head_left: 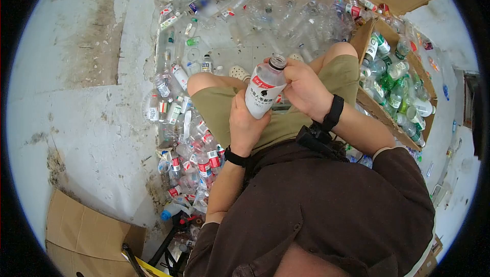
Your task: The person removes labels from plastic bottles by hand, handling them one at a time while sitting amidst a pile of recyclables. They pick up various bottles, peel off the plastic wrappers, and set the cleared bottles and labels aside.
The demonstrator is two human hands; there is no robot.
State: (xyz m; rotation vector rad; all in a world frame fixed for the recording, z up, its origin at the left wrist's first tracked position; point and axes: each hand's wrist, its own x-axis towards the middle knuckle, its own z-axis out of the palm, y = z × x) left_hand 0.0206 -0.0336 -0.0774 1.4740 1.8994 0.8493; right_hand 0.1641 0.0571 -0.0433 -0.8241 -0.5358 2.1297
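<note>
A plastic bottle with a white and red label is held tilted over my lap, its open neck pointing up and away, with no cap on it. My left hand is wrapped around its lower part. My right hand is closed at its upper right side, thumb and fingers against the label's edge near the shoulder. Some of the right fingers are hidden behind the bottle.
Clear empty bottles are heaped on the floor ahead. Red-labelled bottles are piled along the left wall. At right stands a cardboard box full of green bottles. Cardboard lies at lower left.
</note>
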